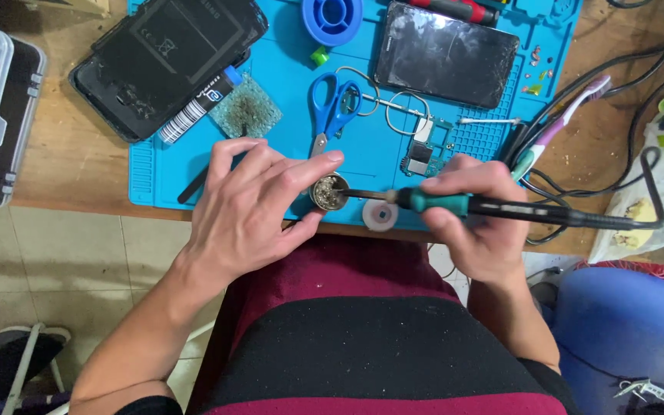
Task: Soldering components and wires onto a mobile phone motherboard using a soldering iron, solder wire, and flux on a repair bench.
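Head view: soldering iron lies horizontal, tip pointing left into tin.

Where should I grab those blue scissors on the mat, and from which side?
Take the blue scissors by the two handle loops at the far end, hand coming from above. They lie flat, nearly closed, blades pointing toward the left hand; the loops are free.

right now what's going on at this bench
A person sits at a wooden bench with a blue work mat. The left hand holds a small round tin at the mat's near edge. The right hand grips a soldering iron with its tip pushed into the tin. Scissors, a small circuit board and a cracked tablet lie on the mat behind.
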